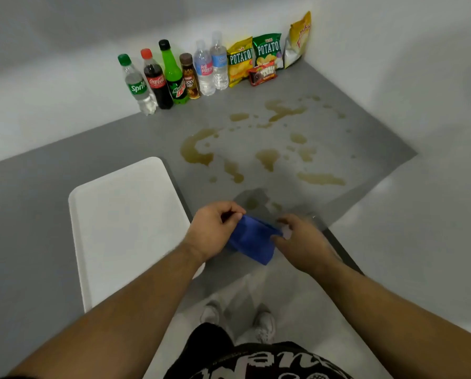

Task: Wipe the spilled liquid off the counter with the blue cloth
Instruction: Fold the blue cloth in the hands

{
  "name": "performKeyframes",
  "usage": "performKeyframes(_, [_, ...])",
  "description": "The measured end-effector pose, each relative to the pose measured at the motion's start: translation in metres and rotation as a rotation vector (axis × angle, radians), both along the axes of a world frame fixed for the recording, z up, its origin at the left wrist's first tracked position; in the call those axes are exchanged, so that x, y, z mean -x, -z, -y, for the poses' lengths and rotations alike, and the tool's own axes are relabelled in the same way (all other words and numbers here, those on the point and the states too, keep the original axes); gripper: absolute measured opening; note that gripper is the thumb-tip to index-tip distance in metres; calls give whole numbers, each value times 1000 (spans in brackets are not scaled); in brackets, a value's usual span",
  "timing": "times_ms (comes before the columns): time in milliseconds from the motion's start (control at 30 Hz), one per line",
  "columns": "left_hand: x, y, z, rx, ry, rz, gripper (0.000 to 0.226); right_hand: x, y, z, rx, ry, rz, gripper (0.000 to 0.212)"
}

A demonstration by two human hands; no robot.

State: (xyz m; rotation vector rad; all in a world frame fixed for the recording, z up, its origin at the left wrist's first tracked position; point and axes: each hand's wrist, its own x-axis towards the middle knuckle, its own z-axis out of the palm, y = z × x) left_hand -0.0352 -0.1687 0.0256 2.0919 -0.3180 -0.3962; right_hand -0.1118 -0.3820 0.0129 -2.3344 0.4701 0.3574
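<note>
A blue cloth (pixel 252 240) hangs folded between my two hands, just above the near edge of the grey counter (pixel 119 138). My left hand (pixel 211 231) pinches its upper left corner. My right hand (pixel 301 242) grips its right edge. Brownish spilled liquid (pixel 196 149) lies in several puddles and drops across the counter beyond my hands, from the middle to the far right corner. The nearest small puddle (pixel 252 202) sits just past the cloth.
A white tray (pixel 119 222) lies on the counter to the left of my hands. Several drink bottles (pixel 171 75) and snack bags (pixel 267 53) line the back wall. The counter's right edge (pixel 376 187) runs diagonally; the floor and my shoes (pixel 264 324) show below.
</note>
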Motion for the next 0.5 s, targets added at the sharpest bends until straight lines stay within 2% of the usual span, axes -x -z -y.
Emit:
performKeyframes(67, [1, -5, 6, 50, 132, 43, 21, -7, -8, -9, -42, -137, 125, 45])
performKeyframes(100, [0, -7, 9, 66, 192, 57, 20, -11, -11, -15, -64, -208, 169, 35])
performKeyframes(167, [-2, -11, 14, 99, 227, 69, 18, -17, -15, -24, -78, -257, 163, 16])
performKeyframes(233, [-4, -13, 16, 162, 174, 42, 17, -20, -19, -27, -128, -203, 110, 12])
performKeyframes(333, [-8, -13, 8, 222, 167, -109, 27, -17, -24, -27, -503, -54, 77, 15])
performKeyframes(400, [-12, -9, -4, 138, 254, -191, 28, -14, -26, -25, -749, 56, 91, 21])
performKeyframes(500, [-15, -2, -21, -209, 348, -161, 15, -10, -24, -23, -814, 155, 114, 22])
